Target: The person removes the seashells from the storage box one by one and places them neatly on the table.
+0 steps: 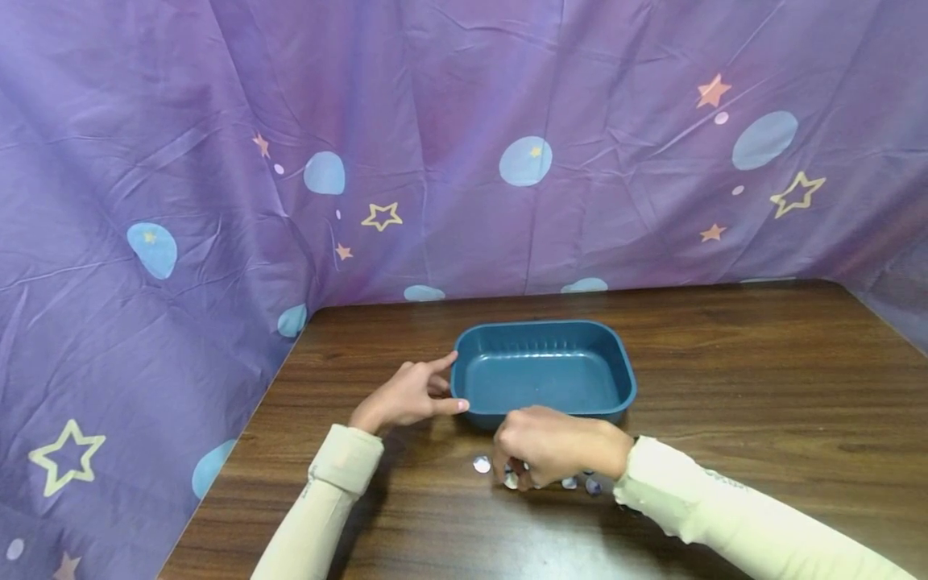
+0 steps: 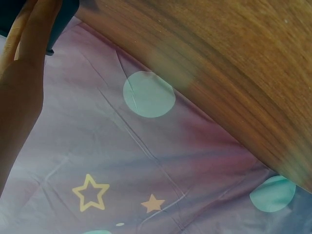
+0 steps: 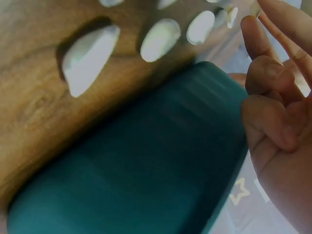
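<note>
A teal plastic basin [image 1: 544,387], rectangular with rounded corners, stands on the wooden table with its inside bare. At its left end my left hand [image 1: 409,395] touches the rim, thumb on the front corner and index finger stretched farther back. My right hand [image 1: 554,443] is low over the table in front of the basin, fingers bent downward. In the right wrist view its thumb and index fingertips pinch a small shiny flat pebble [image 3: 255,9]. Several more pale glossy pebbles [image 3: 161,40] lie on the wood beside the basin; the right hand hides some from the head view.
Left of the right hand, a single pebble [image 1: 482,464] lies on the brown wooden table [image 1: 725,387]. A purple cloth [image 1: 449,105] with stars and blue spots hangs behind the table and along its left side.
</note>
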A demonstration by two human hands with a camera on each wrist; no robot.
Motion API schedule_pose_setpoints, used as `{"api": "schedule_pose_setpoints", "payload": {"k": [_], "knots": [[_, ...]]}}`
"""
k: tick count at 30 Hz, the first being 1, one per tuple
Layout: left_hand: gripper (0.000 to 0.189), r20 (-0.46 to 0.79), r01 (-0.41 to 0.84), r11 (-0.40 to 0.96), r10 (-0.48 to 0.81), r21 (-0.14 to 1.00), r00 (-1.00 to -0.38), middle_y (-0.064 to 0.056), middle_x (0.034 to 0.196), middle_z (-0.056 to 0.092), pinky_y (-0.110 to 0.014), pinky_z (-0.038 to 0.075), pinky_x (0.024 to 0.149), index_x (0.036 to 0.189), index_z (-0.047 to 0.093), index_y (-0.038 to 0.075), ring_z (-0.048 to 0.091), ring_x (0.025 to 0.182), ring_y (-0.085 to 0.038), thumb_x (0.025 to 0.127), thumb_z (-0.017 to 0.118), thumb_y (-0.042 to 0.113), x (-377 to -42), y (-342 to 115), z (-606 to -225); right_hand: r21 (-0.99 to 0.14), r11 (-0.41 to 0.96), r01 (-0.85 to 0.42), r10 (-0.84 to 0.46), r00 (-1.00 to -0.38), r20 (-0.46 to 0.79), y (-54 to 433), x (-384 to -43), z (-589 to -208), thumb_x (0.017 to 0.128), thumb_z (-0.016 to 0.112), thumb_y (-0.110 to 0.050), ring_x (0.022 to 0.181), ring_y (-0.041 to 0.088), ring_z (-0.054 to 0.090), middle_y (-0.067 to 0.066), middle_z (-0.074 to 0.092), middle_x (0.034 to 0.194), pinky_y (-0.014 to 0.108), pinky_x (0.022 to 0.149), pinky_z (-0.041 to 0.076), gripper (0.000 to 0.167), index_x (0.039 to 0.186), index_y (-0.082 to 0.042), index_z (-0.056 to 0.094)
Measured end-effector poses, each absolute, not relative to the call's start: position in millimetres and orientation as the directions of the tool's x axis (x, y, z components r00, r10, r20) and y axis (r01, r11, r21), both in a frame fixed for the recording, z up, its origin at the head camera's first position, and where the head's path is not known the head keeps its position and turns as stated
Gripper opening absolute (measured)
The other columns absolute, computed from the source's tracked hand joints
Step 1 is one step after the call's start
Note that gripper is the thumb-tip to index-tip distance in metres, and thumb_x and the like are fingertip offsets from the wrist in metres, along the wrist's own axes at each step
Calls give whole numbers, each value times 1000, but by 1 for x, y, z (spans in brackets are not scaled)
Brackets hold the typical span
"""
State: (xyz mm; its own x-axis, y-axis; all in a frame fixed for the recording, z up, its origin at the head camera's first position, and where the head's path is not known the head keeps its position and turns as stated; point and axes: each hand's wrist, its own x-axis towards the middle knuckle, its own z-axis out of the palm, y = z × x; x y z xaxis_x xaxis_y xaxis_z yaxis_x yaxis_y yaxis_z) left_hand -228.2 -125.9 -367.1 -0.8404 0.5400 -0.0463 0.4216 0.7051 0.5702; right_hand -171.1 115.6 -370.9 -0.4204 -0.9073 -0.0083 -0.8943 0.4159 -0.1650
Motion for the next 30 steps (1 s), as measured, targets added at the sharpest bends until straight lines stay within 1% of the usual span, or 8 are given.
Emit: {"api": "schedule_pose_setpoints", "payload": {"k": [6,9,11,13,18,24,28,30], "knots": [[89,-45,429,709,543,560,-839,-13,114,77,-43,55,104,155,32,1,74,109,-27,89,75,41,-227,-126,-366,-128,416,-901,-909,-418,-12,112,-171,-377,67,86,-10,63,-11,51,-18,70,72,6,56,44,26,83,-30,78],[89,-45,429,709,543,560,-838,-13,114,77,-43,56,104,155,32,0,74,108,-26,89,75,41,-227,-126,-365,-89,408,-909,-913,-409,-4,111,-171,-380,67,85,-9,59,-9,46,-19,65,66,8,51,41,25,77,-30,75],[89,-46,427,709,542,561,-839,-13,114,77,-43,55,104,155,32,0,74,109,-27,89,75,40,-228,-126,-365,-67,404,-912,-914,-405,0,110,-171,-381,67,84,-9,58,-8,44,-20,62,64,9,49,39,25,74,-30,73],[89,-48,428,708,544,562,-838,-13,114,76,-44,55,105,156,32,0,73,109,-27,89,75,40,-228,-125,-365,-51,402,-914,-915,-403,6,110,-170,-383,67,83,-8,58,-7,44,-20,61,65,11,49,40,25,73,-30,72],[89,-52,423,706,544,568,-838,-14,115,76,-44,55,105,156,32,1,73,110,-28,89,75,40,-229,-124,-367,-52,415,-908,-909,-417,20,111,-169,-385,68,83,-8,61,-9,49,-20,66,70,11,53,45,28,83,-31,76],[88,-61,403,701,536,588,-842,-11,116,76,-44,54,107,157,30,3,72,113,-28,90,74,40,-229,-125,-370,-54,428,-902,-903,-430,16,112,-168,-383,69,85,-11,60,-9,48,-19,65,67,11,52,43,28,87,-31,78],[88,-54,394,689,531,608,-846,-13,115,76,-44,55,105,156,31,2,72,113,-27,89,76,38,-229,-126,-371,-105,440,-892,-896,-443,17,115,-166,-377,70,86,-13,63,-9,51,-20,68,71,11,57,47,29,89,-32,78],[88,-44,393,687,525,611,-850,-14,115,76,-44,55,105,155,34,2,72,113,-28,88,77,39,-228,-127,-371,-145,436,-888,-894,-446,39,118,-167,-371,72,85,-15,66,-8,54,-18,70,76,11,60,49,25,90,-30,77]]}}
